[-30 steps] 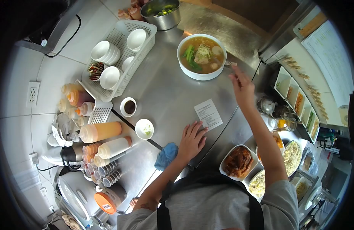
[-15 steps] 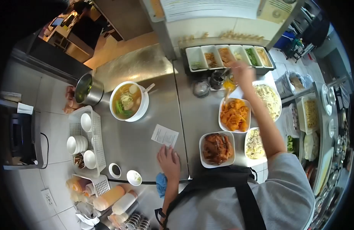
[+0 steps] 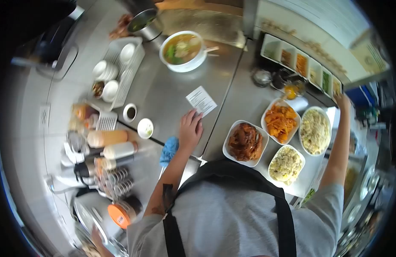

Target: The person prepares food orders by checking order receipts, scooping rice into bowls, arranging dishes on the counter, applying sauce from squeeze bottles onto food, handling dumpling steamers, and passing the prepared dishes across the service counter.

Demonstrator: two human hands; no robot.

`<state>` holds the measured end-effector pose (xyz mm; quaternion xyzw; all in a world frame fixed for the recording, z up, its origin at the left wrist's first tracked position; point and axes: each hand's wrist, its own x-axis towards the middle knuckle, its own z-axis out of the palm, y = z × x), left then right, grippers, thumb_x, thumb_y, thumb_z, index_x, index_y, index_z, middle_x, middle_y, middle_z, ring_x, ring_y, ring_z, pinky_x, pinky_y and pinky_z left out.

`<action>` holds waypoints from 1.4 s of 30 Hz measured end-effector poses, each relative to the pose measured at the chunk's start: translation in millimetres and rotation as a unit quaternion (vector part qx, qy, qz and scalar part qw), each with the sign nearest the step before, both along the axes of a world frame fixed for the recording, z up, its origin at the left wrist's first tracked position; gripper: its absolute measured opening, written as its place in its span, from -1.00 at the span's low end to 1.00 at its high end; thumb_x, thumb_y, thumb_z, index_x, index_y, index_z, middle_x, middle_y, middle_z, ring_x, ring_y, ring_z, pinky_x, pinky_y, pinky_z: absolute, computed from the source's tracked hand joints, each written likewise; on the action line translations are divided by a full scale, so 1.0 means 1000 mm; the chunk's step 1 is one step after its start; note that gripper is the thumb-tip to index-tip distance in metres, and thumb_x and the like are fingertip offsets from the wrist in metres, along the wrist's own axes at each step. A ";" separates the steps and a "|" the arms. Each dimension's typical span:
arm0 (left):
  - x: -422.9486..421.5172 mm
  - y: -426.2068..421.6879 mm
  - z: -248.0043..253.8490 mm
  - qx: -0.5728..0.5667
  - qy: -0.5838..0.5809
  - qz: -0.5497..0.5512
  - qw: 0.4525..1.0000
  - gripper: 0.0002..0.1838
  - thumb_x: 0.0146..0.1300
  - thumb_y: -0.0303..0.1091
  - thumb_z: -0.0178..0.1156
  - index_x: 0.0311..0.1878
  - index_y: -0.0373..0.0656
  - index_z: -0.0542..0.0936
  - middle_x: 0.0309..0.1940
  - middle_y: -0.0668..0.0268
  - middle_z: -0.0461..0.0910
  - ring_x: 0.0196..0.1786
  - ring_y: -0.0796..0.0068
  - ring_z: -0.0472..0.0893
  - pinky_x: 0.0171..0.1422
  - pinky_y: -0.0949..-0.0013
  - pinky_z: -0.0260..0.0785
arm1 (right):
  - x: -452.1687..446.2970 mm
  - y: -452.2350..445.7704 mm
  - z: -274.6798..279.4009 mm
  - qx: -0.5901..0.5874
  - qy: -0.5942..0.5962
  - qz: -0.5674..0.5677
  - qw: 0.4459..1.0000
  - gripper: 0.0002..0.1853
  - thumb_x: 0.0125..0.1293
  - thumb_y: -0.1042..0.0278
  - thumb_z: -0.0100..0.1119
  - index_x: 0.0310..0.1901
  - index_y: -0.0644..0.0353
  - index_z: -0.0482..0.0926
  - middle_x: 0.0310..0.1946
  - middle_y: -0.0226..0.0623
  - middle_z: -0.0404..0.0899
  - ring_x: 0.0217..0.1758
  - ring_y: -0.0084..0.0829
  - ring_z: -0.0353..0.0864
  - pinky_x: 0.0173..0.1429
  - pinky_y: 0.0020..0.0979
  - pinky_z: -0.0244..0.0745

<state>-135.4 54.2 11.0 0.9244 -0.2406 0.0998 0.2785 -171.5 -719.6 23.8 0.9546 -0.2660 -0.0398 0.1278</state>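
My left hand (image 3: 190, 130) lies flat on the steel counter, fingers stretched out and tips touching the lower edge of a printed paper slip (image 3: 201, 101). My right hand (image 3: 342, 101) is at the near end of the row of white topping containers (image 3: 326, 81), by the one with pale yellow contents; its fingers are small and partly hidden. Below that arm sit an oval dish of pale shredded food (image 3: 315, 130) and a smaller dish of it (image 3: 286, 165). Beside them are a dish of orange saucy pieces (image 3: 282, 121) and a dish of browned meat (image 3: 246, 142).
A noodle soup bowl (image 3: 190, 64) stands at the back, near a metal pot (image 3: 145, 26). Small cups fill a white basket (image 3: 137, 58). Sauce cups (image 3: 130, 112), a blue cloth (image 3: 169, 150) and squeeze bottles (image 3: 107, 138) are at left. Another person's hand (image 3: 98, 240) shows lower left.
My right hand has moved from above the middle of the topping containers to their right end. My left hand stays by the slip. The whole view has turned and shifted.
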 end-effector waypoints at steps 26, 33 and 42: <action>-0.004 0.015 0.000 0.044 0.023 0.012 0.999 -0.57 0.08 -0.21 0.23 0.10 0.22 0.60 0.29 0.30 0.35 0.40 0.08 0.20 0.45 -0.27 -0.13 | 0.104 0.609 -0.004 0.311 -0.132 0.589 0.734 -0.90 0.04 0.34 0.24 -0.48 0.14 0.55 -0.41 -0.28 0.55 -0.22 -0.22 0.55 -0.08 -0.24 0.48; -0.004 0.012 -0.006 0.017 0.016 0.020 1.000 -0.59 0.10 -0.20 0.22 0.09 0.23 0.61 0.29 0.31 0.35 0.40 0.09 0.21 0.45 -0.28 -0.18 | 0.126 0.535 -0.013 0.256 -0.142 0.523 0.801 -0.92 0.00 0.37 0.26 -0.48 0.14 0.57 -0.44 -0.29 0.56 -0.25 -0.17 0.57 -0.09 -0.24 0.49; -0.005 0.013 -0.003 0.020 -0.003 0.018 1.000 -0.59 0.09 -0.18 0.22 0.07 0.23 0.61 0.28 0.33 0.35 0.40 0.10 0.22 0.44 -0.29 -0.17 | 0.101 0.575 -0.006 0.375 -0.174 0.433 0.801 -0.88 0.03 0.31 0.30 -0.40 0.11 0.60 -0.39 -0.28 0.58 -0.21 -0.17 0.58 -0.18 -0.20 0.51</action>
